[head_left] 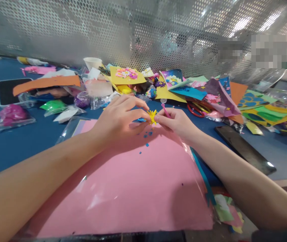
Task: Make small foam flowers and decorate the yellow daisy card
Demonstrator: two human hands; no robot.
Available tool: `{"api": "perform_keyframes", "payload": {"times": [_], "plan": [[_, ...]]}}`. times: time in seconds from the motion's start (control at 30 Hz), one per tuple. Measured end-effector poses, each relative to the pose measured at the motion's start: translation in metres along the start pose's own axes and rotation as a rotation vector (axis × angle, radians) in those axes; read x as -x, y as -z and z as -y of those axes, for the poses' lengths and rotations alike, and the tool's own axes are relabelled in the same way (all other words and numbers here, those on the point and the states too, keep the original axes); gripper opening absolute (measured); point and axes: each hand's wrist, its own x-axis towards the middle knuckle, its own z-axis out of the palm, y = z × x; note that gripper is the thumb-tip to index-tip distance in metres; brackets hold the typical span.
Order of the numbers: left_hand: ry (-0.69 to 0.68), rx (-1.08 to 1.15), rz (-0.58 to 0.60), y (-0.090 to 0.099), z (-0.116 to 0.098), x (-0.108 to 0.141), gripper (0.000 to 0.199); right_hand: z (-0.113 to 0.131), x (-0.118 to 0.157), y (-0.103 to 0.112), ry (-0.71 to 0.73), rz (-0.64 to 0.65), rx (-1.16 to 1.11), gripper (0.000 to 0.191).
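Note:
A small yellow clay-like flower with thin petals is held above the pink sheet. My left hand reaches it from the left, its thumb and fingertips curled in on the petals. On the right, my right hand is closed around a thin pink tool with a small looped end sticking up. Its fingertips touch the flower's right side. Beneath the flower, small blue bits lie scattered on the sheet. A larger blue piece shows partly behind my left fingers.
Behind my hands runs a heap of colored paper and foam, including a yellow card with flowers. Bagged clay in magenta and green lies left. Red-handled scissors and a dark phone are right. A perforated metal panel stands behind.

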Motion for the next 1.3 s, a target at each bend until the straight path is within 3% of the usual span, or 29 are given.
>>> {"api": "perform_keyframes", "payload": {"times": [0.37, 0.53, 0.67, 0.73, 0.87, 0.97, 1.03, 1.1, 1.17, 1.23, 1.3], "plan": [[0.004, -0.076, 0.074, 0.003, 0.000, -0.001, 0.030, 0.002, 0.004, -0.002, 0.045, -0.004, 0.094, 0.028], [-0.033, -0.035, 0.017, 0.002, 0.000, -0.001, 0.025, 0.001, 0.003, -0.003, 0.047, -0.017, 0.131, 0.029], [0.041, 0.056, 0.041, 0.002, 0.000, -0.003, 0.025, -0.007, -0.008, 0.017, 0.048, -0.152, 0.167, 0.027], [0.100, 0.092, 0.067, 0.003, 0.000, -0.003, 0.024, -0.013, -0.015, 0.034, 0.018, -0.262, 0.280, 0.027], [0.203, 0.173, 0.087, 0.004, -0.001, -0.003, 0.025, -0.019, -0.020, 0.062, -0.175, -0.375, 0.839, 0.019], [0.264, 0.220, 0.078, 0.004, -0.001, -0.003, 0.023, -0.017, -0.018, 0.067, -0.266, -0.421, 1.065, 0.033], [0.264, 0.233, 0.074, 0.005, 0.000, -0.003, 0.023, -0.013, -0.016, 0.061, -0.169, -0.472, 0.980, 0.043], [0.200, 0.229, 0.051, 0.006, 0.000, -0.003, 0.022, -0.008, -0.013, 0.047, -0.011, -0.434, 0.726, 0.037], [0.120, 0.204, 0.019, 0.009, 0.000, -0.004, 0.021, -0.003, -0.007, 0.027, 0.057, -0.189, 0.393, 0.026], [0.044, 0.170, -0.010, 0.011, -0.001, -0.005, 0.020, 0.000, 0.000, 0.009, 0.036, 0.015, 0.145, 0.028], [-0.038, 0.140, -0.044, 0.011, -0.001, -0.005, 0.017, 0.003, 0.006, -0.003, -0.063, 0.094, -0.049, 0.035]]}}
